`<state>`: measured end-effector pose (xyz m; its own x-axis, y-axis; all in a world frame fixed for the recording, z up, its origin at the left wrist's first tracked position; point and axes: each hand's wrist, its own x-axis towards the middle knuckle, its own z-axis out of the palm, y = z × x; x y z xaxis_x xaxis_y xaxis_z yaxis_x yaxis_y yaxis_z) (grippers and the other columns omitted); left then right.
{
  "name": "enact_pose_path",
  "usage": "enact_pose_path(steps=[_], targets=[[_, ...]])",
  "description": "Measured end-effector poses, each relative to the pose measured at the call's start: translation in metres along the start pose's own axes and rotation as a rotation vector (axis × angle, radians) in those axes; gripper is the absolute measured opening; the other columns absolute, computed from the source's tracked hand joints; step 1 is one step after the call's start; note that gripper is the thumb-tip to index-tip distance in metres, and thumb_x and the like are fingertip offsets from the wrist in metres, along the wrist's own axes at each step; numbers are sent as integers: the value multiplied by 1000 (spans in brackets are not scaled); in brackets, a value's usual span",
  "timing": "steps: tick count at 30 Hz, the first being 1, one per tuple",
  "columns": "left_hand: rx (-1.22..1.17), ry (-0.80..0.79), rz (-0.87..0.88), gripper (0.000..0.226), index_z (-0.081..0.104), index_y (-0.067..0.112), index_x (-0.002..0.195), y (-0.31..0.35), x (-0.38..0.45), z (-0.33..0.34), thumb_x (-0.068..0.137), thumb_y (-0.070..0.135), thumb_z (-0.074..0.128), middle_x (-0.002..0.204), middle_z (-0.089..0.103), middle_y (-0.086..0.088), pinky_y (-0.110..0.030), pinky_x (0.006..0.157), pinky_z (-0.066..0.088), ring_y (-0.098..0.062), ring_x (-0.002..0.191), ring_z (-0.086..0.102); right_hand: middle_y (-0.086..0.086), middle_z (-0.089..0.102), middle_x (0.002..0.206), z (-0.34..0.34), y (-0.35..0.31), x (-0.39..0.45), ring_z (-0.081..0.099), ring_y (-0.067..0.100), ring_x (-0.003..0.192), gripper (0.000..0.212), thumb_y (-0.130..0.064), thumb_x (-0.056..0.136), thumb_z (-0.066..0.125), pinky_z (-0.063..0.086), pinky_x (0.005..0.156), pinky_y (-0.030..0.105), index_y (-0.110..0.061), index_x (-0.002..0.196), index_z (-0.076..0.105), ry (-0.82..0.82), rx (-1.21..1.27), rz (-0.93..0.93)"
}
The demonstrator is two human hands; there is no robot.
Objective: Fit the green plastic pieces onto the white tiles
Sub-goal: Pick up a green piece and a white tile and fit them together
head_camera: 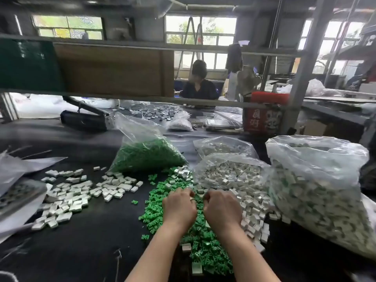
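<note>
A dark counter (85, 241) carries a heap of green plastic pieces (154, 212) under the fingers (190, 193), loose white tiles (69, 198) well to their left, and clear bags (317, 192) of pieces beyond and right.

Two hands, left (179, 208) and right (222, 210), work at one table (85, 241). Five clear bags: one of green pieces (146, 155), three of white tiles (317, 192), one small, farther back. Loose tiles and green pieces are too many to count.
</note>
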<state>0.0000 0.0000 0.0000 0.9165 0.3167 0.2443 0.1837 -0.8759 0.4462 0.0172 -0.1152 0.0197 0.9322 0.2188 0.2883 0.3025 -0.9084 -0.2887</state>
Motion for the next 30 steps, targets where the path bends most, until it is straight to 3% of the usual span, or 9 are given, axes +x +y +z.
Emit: enact_pose_path(steps=[5,9,12,14,18,21,23,27,30], targets=[[91,-145,-145,57,35,33,145,-31,25,21,93,51,49,154,29,-4,-51,114,18,-27,141,25,-9,70,90,25,2,26,57,12,87,19,-23,93,51,40,87,30,-24,95,69,3,-97,60],[57,-254,-141,67,21,38,151,-39,37,39,92,63,41,163,8,-3,-58,116,0,-29,149,6,-3,63,107,34,7,41,50,17,98,20,-19,91,46,39,87,34,-21,96,66,-61,-147,110],[51,-195,-71,58,31,41,147,-40,38,44,93,61,41,160,22,1,-56,116,7,-25,147,15,5,50,135,37,9,49,42,24,118,18,-15,91,47,42,93,37,-17,98,63,-124,-96,149],[29,-89,-20,48,44,39,140,-40,35,45,95,56,41,152,37,4,-50,115,18,-22,141,28,6,47,141,41,9,49,43,27,125,22,-18,95,46,46,90,38,-17,111,61,-186,-86,170],[-74,9,23,32,60,33,123,-41,30,42,96,46,47,125,56,9,-37,103,36,-14,119,46,2,59,126,47,16,46,52,24,118,23,-16,96,47,46,90,36,-20,115,60,-122,-59,139],[-126,49,28,23,67,31,109,-43,29,39,94,44,55,109,59,10,-27,91,36,-9,104,49,-3,63,114,47,20,43,44,18,105,26,-12,92,48,32,77,31,-23,112,63,-22,-55,126],[-137,62,25,23,68,29,105,-45,30,38,93,44,57,105,59,9,-25,88,37,-9,99,50,-2,63,111,48,22,43,42,20,108,29,-12,91,49,30,77,32,-24,113,64,3,-61,129],[-108,58,22,22,68,29,109,-46,32,37,94,42,57,108,60,7,-27,88,41,-11,100,52,-4,63,121,50,20,47,42,22,116,23,-31,94,56,32,86,34,-31,115,67,8,4,25],[-20,-4,44,37,61,30,125,-44,32,38,94,49,51,121,57,5,-34,96,39,-15,111,49,-7,53,138,55,14,49,35,26,131,32,-38,93,58,33,108,43,-35,124,62,-115,43,-59]])
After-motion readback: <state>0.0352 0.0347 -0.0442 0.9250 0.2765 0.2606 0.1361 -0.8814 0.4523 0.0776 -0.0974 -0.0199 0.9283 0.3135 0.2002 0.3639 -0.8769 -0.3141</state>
